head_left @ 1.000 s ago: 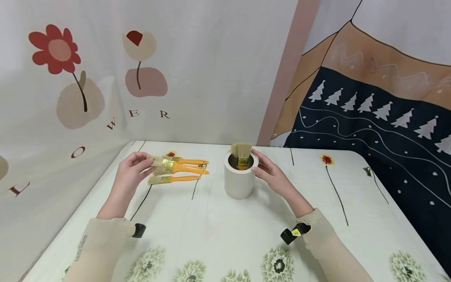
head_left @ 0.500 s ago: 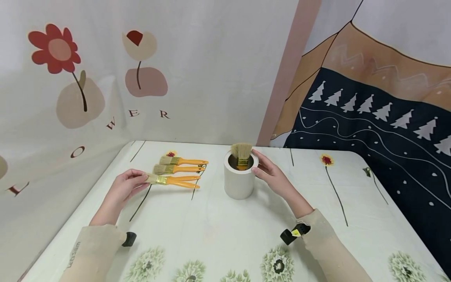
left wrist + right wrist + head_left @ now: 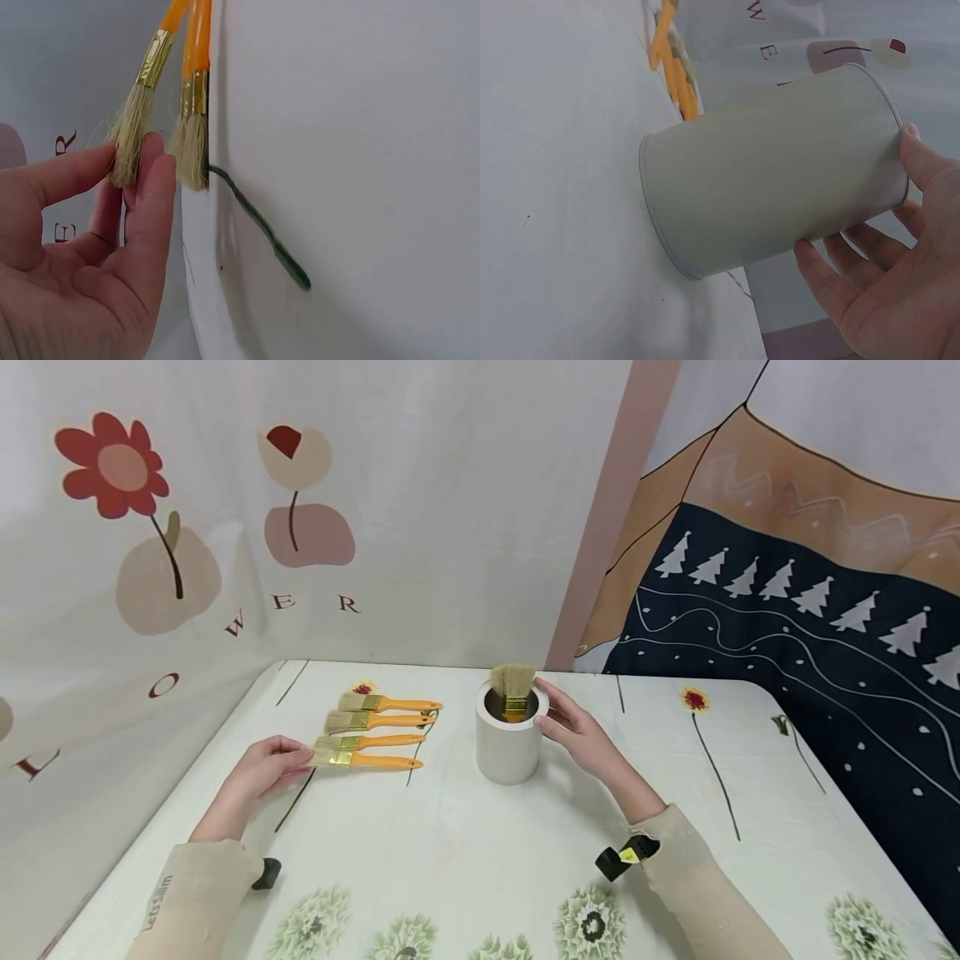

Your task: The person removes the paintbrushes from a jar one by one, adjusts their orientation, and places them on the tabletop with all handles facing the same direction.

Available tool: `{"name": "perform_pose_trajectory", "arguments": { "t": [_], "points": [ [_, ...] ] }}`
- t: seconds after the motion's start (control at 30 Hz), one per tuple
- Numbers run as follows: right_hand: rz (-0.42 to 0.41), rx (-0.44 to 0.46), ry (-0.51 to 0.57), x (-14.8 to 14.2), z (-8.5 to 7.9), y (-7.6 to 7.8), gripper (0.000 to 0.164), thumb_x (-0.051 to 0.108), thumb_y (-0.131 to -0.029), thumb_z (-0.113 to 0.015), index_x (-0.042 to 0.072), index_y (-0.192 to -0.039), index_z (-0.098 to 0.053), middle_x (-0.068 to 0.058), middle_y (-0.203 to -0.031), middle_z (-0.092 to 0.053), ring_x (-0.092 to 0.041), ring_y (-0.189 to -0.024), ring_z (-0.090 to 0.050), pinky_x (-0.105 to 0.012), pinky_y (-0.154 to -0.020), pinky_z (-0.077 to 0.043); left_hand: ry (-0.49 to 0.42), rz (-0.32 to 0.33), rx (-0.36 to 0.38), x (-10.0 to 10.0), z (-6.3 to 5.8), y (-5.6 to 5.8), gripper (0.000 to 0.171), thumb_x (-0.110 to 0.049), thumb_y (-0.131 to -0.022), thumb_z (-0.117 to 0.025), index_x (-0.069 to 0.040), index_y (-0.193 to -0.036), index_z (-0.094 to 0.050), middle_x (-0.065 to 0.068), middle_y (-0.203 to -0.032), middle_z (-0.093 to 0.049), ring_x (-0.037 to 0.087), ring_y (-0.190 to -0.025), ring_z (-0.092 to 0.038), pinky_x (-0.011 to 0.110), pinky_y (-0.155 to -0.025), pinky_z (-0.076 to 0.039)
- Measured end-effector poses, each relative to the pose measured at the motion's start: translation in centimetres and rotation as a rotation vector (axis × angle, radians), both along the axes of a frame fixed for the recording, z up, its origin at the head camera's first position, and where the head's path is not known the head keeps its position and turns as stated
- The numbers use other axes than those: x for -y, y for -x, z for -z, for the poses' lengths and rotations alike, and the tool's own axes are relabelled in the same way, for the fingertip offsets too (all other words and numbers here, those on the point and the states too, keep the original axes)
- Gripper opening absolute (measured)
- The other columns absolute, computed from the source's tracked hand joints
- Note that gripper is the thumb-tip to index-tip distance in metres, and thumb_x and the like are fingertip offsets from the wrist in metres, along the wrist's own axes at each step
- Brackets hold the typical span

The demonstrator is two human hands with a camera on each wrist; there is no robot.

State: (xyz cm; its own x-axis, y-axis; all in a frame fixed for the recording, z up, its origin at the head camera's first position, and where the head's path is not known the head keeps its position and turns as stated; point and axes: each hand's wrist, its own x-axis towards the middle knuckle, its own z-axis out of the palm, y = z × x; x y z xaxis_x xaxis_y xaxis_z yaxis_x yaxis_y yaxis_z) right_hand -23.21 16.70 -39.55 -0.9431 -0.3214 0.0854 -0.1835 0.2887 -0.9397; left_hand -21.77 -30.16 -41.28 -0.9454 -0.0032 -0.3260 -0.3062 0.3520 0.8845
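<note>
In the head view, my left hand (image 3: 258, 775) pinches the bristles of a paintbrush (image 3: 386, 762) with an orange handle. The left wrist view has those bristles (image 3: 131, 135) between thumb and fingertips, the brush tilted slightly away from its neighbours. Behind it, three similar paintbrushes (image 3: 390, 720) lie in a row on the cloth, handles pointing right. A whitish cylindrical cup (image 3: 508, 752) stands upright to their right, another brush (image 3: 513, 681) sticking out bristles up. My right hand (image 3: 585, 735) holds the cup's right side, thumb (image 3: 922, 157) at the rim and fingers along the wall.
A white cloth with printed flowers covers the table (image 3: 465, 860). Printed curtains (image 3: 450, 527) hang behind and at both sides of it. A small black device (image 3: 630, 856) is strapped to the right wrist, and another (image 3: 266, 874) to the left.
My left hand has brought the pinched paintbrush down and toward me, from above the other brushes to the near end of their row. The right hand and the cup have stayed put.
</note>
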Motion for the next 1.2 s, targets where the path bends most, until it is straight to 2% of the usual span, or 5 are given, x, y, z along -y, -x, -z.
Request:
{"name": "perform_pose_trajectory", "arguments": {
  "t": [0.23, 0.57, 0.77, 0.9, 1.2],
  "points": [
    [-0.006, -0.006, 0.006, -0.1, 0.1, 0.0, 0.064, 0.028, -0.103, -0.055, 0.025, -0.159, -0.024, -0.01, -0.165, -0.025, -0.037, -0.149, -0.032, -0.054, -0.115, -0.04, 0.15, 0.018, 0.032, 0.3, 0.2, 0.2, 0.038, -0.019, -0.103, -0.053, 0.011, -0.125, -0.048, 0.003, -0.096, -0.063, 0.002, -0.076, -0.063, 0.02, -0.07, -0.06],
    [-0.002, -0.003, 0.004, 0.0, 0.0, -0.1, 0.064, 0.029, -0.103, -0.055, 0.025, -0.159, -0.024, -0.009, -0.166, -0.024, -0.037, -0.15, -0.031, -0.053, -0.115, -0.04, 0.173, -0.012, 0.095, 0.6, 0.5, 0.5, 0.043, -0.018, -0.105, -0.047, 0.014, -0.133, -0.041, 0.016, -0.104, -0.064, 0.006, -0.08, -0.063, 0.023, -0.072, -0.061],
    [-0.004, -0.002, 0.007, 0.0, 0.0, -0.1, 0.065, 0.028, -0.103, -0.055, 0.025, -0.159, -0.024, -0.01, -0.166, -0.024, -0.037, -0.149, -0.032, -0.053, -0.115, -0.04, 0.191, 0.02, 0.057, 0.9, 0.0, 0.3, 0.043, -0.019, -0.104, -0.047, 0.015, -0.131, -0.042, 0.019, -0.108, -0.067, 0.003, -0.081, -0.064, 0.024, -0.073, -0.062],
    [-0.001, -0.001, 0.006, 0.0, -0.1, -0.1, 0.065, 0.029, -0.103, -0.056, 0.025, -0.159, -0.024, -0.009, -0.166, -0.023, -0.037, -0.15, -0.031, -0.053, -0.115, -0.04, 0.22, 0.037, 0.011, 0.9, -0.5, 0.3, 0.044, -0.019, -0.105, -0.045, 0.015, -0.132, -0.041, 0.03, -0.121, -0.062, 0.002, -0.084, -0.064, 0.023, -0.076, -0.062],
    [0.0, -0.004, 0.0, 0.0, -0.2, -0.2, 0.065, 0.029, -0.103, -0.056, 0.025, -0.159, -0.024, -0.009, -0.166, -0.023, -0.036, -0.149, -0.032, -0.053, -0.115, -0.04, 0.261, 0.033, -0.047, -0.2, -1.4, 1.2, 0.045, -0.023, -0.106, -0.045, 0.012, -0.134, -0.042, 0.032, -0.131, -0.055, 0.004, -0.089, -0.065, 0.021, -0.077, -0.061]
  ]
}}
